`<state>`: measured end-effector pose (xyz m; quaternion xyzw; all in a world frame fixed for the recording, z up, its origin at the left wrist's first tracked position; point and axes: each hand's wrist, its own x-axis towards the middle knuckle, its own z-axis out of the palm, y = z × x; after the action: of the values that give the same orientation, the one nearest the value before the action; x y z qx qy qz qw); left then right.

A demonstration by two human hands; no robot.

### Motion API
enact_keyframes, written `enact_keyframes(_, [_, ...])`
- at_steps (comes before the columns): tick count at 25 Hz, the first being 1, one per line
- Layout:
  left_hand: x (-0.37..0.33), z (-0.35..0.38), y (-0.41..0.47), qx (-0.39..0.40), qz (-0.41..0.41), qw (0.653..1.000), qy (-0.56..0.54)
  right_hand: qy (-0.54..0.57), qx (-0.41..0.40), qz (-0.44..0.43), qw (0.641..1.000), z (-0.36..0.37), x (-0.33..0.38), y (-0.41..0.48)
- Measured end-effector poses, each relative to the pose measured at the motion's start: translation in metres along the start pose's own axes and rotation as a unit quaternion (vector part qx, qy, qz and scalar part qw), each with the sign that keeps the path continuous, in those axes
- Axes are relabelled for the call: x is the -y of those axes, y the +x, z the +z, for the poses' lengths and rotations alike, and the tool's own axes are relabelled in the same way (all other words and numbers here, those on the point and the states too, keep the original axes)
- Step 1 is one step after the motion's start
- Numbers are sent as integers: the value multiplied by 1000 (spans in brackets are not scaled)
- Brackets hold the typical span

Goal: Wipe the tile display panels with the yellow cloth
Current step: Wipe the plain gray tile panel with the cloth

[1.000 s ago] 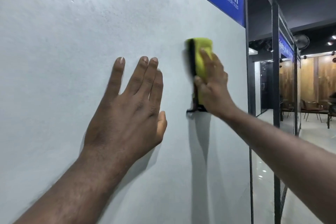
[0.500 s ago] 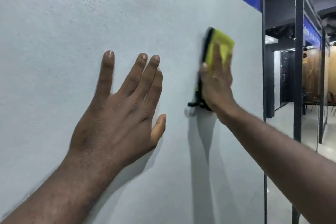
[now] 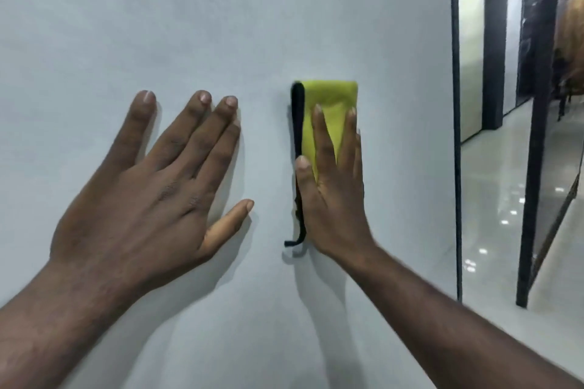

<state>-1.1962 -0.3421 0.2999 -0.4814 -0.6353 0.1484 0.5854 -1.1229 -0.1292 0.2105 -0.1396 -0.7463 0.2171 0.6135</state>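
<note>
The right hand (image 3: 331, 199) is sliding the soft, light yellow cloth (image 3: 328, 98) lower, straight fingers (image 3: 320, 136) pressing its middle; the left hand (image 3: 148, 199) is resting spread on the panel (image 3: 221, 9).

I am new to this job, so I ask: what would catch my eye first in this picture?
The yellow cloth, black-edged on its left, stands out right of centre on the pale grey tile panel, pressed flat by the right hand with straight fingers. The left hand lies spread on the panel to its left. At the far right stand dark metal posts.
</note>
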Motion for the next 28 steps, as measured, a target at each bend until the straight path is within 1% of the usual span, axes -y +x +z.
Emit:
enact_keyframes(1, [-14,3,-5,7,16,1000,-8,3,-15,-1,1000,1,-14,-4])
enact_keyframes(2, [-27,7,-11,13,33,999,-13,9,-48,42,998,2,-35,-8])
enact_keyframes(3, [-40,11,-18,21,42,999,-16,31,-87,122,988,3,-59,-19])
enact_keyframes(4, [-53,14,-25,25,40,999,-18,61,-121,213,968,6,-80,-38])
enact_keyframes(5, [-66,17,-32,29,34,999,-24,84,-131,299,941,12,-93,-70])
enact_keyframes(6, [-82,21,-39,38,34,998,-36,104,-115,359,920,19,-95,-111])
enact_keyframes(7, [-98,25,-45,49,50,996,-46,123,-79,370,917,24,-85,-149])
enact_keyframes(9, [-125,36,-60,79,125,988,-35,177,-1,324,929,23,-60,-198])
enact_keyframes(10, [-136,43,-67,87,163,982,-25,190,20,300,935,18,-59,-207])
enact_keyframes(11, [-144,49,-74,86,188,978,-18,182,35,286,940,16,-68,-210])
enact_keyframes(12, [-148,52,-77,80,195,977,-16,164,34,295,941,16,-85,-216])
enact_keyframes(13, [-150,55,-79,74,192,979,-18,151,19,333,930,15,-103,-222])
enact_keyframes(14, [-150,57,-80,70,186,980,-21,148,1,409,900,15,-118,-232])
enact_keyframes(15, [-149,58,-80,68,181,981,-22,157,0,505,849,15,-122,-242])
enact_keyframes(16, [-148,58,-81,69,178,981,-24,176,21,573,800,14,-119,-256])
enact_keyframes(17, [-148,59,-81,70,180,981,-25,179,52,583,791,12,-108,-267])
enact_keyframes(18, [-149,60,-81,69,183,980,-24,177,70,555,810,11,-97,-273])
enact_keyframes(20, [-151,61,-81,72,184,980,-28,183,40,491,851,11,-93,-276])
enact_keyframes(21, [-151,61,-82,74,181,980,-31,177,28,481,858,13,-101,-274])
enact_keyframes(22, [-151,60,-83,77,180,980,-31,173,12,508,844,17,-111,-275])
enact_keyframes(23, [-150,59,-84,77,179,980,-27,174,2,548,818,20,-116,-275])
enact_keyframes(24, [-150,58,-83,74,182,980,-20,169,8,596,785,22,-114,-277])
enact_keyframes(25, [-149,58,-82,75,186,980,-17,167,20,593,788,22,-103,-278])
enact_keyframes(27, [-149,58,-81,76,191,979,-19,164,39,489,856,18,-77,-270])
enact_keyframes(28, [-149,57,-81,70,192,979,-15,166,33,438,883,17,-71,-262])
